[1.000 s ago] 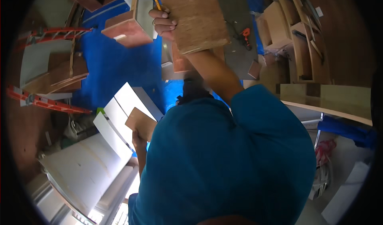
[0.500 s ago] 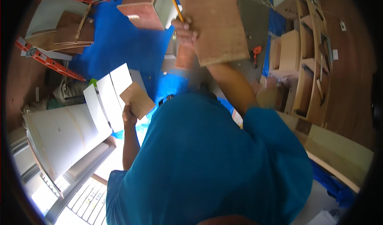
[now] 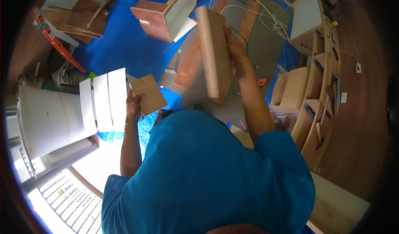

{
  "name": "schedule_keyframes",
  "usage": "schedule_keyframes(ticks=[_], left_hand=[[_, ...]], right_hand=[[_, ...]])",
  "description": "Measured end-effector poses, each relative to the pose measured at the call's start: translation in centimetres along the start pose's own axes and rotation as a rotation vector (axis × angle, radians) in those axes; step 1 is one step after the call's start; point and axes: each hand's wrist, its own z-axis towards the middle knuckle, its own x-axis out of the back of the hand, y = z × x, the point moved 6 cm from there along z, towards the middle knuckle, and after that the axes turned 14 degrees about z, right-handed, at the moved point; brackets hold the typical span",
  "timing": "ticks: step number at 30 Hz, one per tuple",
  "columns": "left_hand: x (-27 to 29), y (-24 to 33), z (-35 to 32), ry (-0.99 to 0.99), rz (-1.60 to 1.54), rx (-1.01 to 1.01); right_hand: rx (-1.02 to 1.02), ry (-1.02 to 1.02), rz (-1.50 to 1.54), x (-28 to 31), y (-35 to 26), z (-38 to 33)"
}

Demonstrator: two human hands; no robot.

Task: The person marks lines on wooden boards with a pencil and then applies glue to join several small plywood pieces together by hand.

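Gripping a small plywood piece (image 3: pixel 148 94) by its lower left edge, left hand (image 3: pixel 133 105) holds it up near white panels (image 3: pixel 104 99). Right hand (image 3: pixel 235 51) clasps a larger plywood board (image 3: pixel 214 53), edge-on, raised above the blue tarp (image 3: pixel 124 47).

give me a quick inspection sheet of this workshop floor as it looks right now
surface: blue tarp over the floor, grey sheet on top
job's things: large plywood board held edge-on; small plywood piece held flat
clutter: white panels, wooden box, orange ladder, wooden shelf units
hands: left hand grips the small piece; right hand grips the large board
cables: white cords across the grey sheet
surroundings: bright window grille at lower left
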Motion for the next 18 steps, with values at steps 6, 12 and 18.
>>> schedule_keyframes(ticks=[6,12,18], left_hand=[[-6.8,6.2,0.5,0.081,0.351,-0.329],[-13.8,11.4,0.6,-0.345,0.12,-0.109],[-15.5,11.2,1.8,-0.425,0.33,-0.272]], right_hand=[[0.265,0.066,-0.826,-4.2,-5.8,-1.1],[0.368,0.076,-0.879,-6.6,-4.8,-2.3],[0.333,0.097,-0.954,-7.7,-2.4,-1.0]])
